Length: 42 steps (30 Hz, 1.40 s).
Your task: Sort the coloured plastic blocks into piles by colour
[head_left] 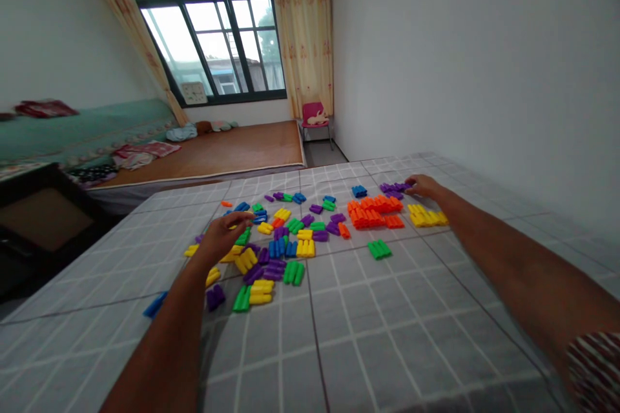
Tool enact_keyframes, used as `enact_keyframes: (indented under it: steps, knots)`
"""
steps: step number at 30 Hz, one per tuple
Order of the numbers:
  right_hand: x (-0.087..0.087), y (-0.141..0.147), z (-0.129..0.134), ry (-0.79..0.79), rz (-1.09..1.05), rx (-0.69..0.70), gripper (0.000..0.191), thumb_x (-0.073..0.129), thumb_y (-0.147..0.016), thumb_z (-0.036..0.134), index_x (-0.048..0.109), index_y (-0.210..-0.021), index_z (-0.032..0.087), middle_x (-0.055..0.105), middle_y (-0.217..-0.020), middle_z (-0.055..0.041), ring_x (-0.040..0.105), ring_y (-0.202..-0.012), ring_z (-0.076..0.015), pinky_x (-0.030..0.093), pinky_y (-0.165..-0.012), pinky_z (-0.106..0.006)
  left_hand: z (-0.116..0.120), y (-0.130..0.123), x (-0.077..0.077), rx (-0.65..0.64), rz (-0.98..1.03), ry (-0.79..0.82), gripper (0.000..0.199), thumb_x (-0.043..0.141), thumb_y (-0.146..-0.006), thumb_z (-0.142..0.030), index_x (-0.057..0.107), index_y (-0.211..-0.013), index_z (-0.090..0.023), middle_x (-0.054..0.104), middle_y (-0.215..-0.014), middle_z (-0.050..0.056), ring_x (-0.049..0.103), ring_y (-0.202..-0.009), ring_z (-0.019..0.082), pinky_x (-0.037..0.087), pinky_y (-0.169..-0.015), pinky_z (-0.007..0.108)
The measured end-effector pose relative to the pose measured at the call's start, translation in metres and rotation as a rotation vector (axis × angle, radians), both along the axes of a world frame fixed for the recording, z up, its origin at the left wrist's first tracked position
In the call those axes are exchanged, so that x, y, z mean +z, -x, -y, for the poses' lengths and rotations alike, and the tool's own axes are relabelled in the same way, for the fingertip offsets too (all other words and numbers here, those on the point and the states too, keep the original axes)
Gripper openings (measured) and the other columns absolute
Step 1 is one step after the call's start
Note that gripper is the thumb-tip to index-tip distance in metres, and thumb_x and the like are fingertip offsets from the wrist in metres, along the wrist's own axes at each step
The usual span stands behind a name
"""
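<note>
My left hand (pixel 227 231) reaches over the left part of a scatter of small ribbed plastic blocks. Its fingers are stretched to the right, close to a blue block (pixel 260 217); I see nothing held in them. Farther off on the right, my right hand (pixel 422 186) has its fingertips closed at the edge of a group of purple blocks (pixel 393 188), on a purple block partly hidden by the fingers. Just in front of that hand lies a group of yellow blocks (pixel 426 216). Left of these sits a larger cluster of orange blocks (pixel 372 211).
A grey checked cloth (pixel 358 335) covers the table. Mixed blocks lie across its middle, with a green block (pixel 379 249) apart from them and a blue one (pixel 155 304) by my left forearm. Behind are a low bed (pixel 242 148) and a pink chair (pixel 314 113); a wall stands right.
</note>
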State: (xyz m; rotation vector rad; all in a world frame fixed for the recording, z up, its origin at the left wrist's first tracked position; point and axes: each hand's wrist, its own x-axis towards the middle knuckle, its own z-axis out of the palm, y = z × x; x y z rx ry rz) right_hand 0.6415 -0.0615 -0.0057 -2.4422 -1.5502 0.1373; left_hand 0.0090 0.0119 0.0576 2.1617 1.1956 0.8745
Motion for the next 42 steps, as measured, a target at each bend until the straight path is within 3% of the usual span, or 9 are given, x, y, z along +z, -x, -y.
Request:
enact_keyframes:
  steps: [4,10,13,21,24,27,35,38,42]
  knots:
    - [0.004,0.005,0.004,0.02,-0.015,0.03,0.052,0.067,-0.068,0.022,0.067,-0.12,0.017,0.069,-0.115,-0.0102,0.065,-0.096,-0.0243,0.05,-0.076,-0.028,-0.004,0.013,-0.001,0.05,0.103,0.059,0.056,0.064,-0.067,-0.061,0.072,-0.1,-0.016,0.075,-0.092,0.008,0.069,-0.087,0.026,0.056,-0.076,0.035]
    - [0.013,-0.003,0.008,0.171,-0.009,-0.009,0.035,0.067,-0.065,0.021,0.076,-0.099,0.019,0.075,-0.093,-0.0078,0.068,-0.08,-0.0228,0.05,-0.065,-0.028,-0.005,0.018,-0.004,0.062,0.175,0.108,0.056,0.068,-0.064,-0.06,0.072,-0.098,-0.016,0.075,-0.09,0.008,0.069,-0.084,0.025,0.056,-0.076,0.036]
    - [0.019,-0.008,0.011,0.234,-0.033,0.034,0.033,0.071,-0.06,0.019,0.076,-0.093,0.02,0.075,-0.091,-0.0062,0.068,-0.082,-0.0226,0.05,-0.067,-0.027,-0.004,0.018,-0.003,0.056,0.153,0.107,0.056,0.069,-0.064,-0.06,0.073,-0.099,-0.017,0.075,-0.091,0.008,0.068,-0.084,0.026,0.056,-0.075,0.037]
    - [0.023,0.02,0.007,0.018,0.195,0.164,0.036,0.066,-0.07,0.024,0.072,-0.105,0.026,0.072,-0.109,-0.0022,0.066,-0.096,-0.0199,0.049,-0.079,-0.026,-0.007,0.017,-0.007,0.06,0.101,0.083,0.052,0.067,-0.067,-0.056,0.073,-0.101,-0.017,0.075,-0.09,0.006,0.067,-0.081,0.023,0.055,-0.072,0.032]
    - [0.02,0.034,0.0,-0.045,0.188,0.246,0.04,0.066,-0.073,0.028,0.07,-0.112,0.028,0.068,-0.12,-0.0014,0.063,-0.103,-0.021,0.049,-0.085,-0.028,-0.006,0.016,-0.007,0.055,0.11,0.084,0.053,0.067,-0.066,-0.057,0.073,-0.101,-0.017,0.075,-0.09,0.007,0.068,-0.081,0.023,0.055,-0.073,0.032]
    - [0.018,0.038,-0.008,-0.024,0.131,0.232,0.038,0.063,-0.077,0.034,0.069,-0.114,0.028,0.069,-0.119,-0.0024,0.065,-0.099,-0.0207,0.05,-0.083,-0.029,-0.003,0.015,-0.005,0.063,0.119,0.092,0.055,0.069,-0.064,-0.06,0.073,-0.099,-0.017,0.075,-0.089,0.007,0.068,-0.083,0.024,0.056,-0.074,0.033]
    - [0.02,-0.008,-0.003,0.06,0.059,0.119,0.043,0.07,-0.066,0.02,0.073,-0.108,0.025,0.071,-0.114,-0.0055,0.064,-0.102,-0.0241,0.05,-0.085,-0.031,-0.002,0.017,-0.004,0.069,0.133,0.132,0.058,0.068,-0.064,-0.063,0.073,-0.099,-0.017,0.075,-0.091,0.009,0.069,-0.089,0.028,0.056,-0.08,0.038]
    - [0.013,-0.023,0.008,0.165,-0.076,0.124,0.05,0.072,-0.06,0.018,0.072,-0.109,0.023,0.071,-0.112,-0.005,0.066,-0.099,-0.0249,0.051,-0.083,-0.032,-0.005,0.017,-0.006,0.076,0.101,0.112,0.057,0.068,-0.063,-0.063,0.073,-0.097,-0.018,0.075,-0.094,0.009,0.069,-0.089,0.028,0.056,-0.079,0.037]
    - [0.001,-0.026,0.017,0.097,-0.053,0.085,0.044,0.07,-0.063,0.019,0.073,-0.107,0.021,0.073,-0.107,-0.0043,0.066,-0.097,-0.0241,0.05,-0.082,-0.03,-0.009,0.017,-0.01,0.064,0.084,0.096,0.055,0.068,-0.063,-0.062,0.074,-0.095,-0.018,0.075,-0.095,0.009,0.069,-0.088,0.027,0.057,-0.077,0.035]
